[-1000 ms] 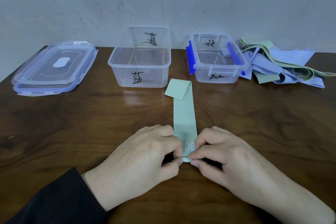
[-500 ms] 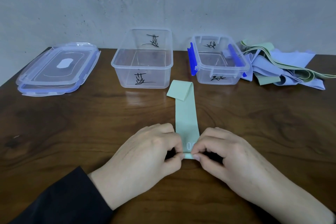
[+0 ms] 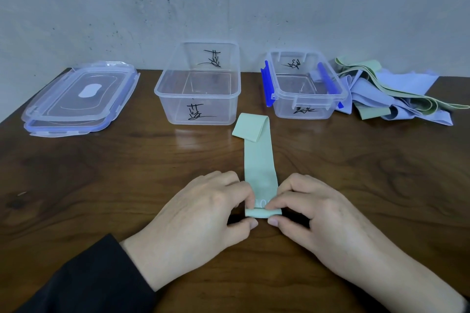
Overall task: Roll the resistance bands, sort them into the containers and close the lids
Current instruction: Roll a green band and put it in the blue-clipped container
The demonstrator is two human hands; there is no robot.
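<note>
- Left hand (image 3: 201,213) and right hand (image 3: 315,218), lower centre, both pinching rolled near end of flat pale green rubber resistance band (image 3: 259,160) on brown wooden table (image 3: 101,173).
- Band's far end folded over, just beside large clear plastic container (image 3: 198,84), centre.
- Smaller clear container with blue clips (image 3: 304,85), upper right; heap of lilac and green bands (image 3: 396,94) beside it.
- Stacked clear lids (image 3: 78,99), upper left.

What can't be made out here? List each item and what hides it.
- Head view: the printing on the green band is partly covered by the fingers of the left hand and right hand.
- The number of bands in the pile is unclear; they overlap, and the small container hides part of it.
- The black marks on both containers are too scrawled to read.
- The lids are stacked, so the lower one is mostly hidden.
</note>
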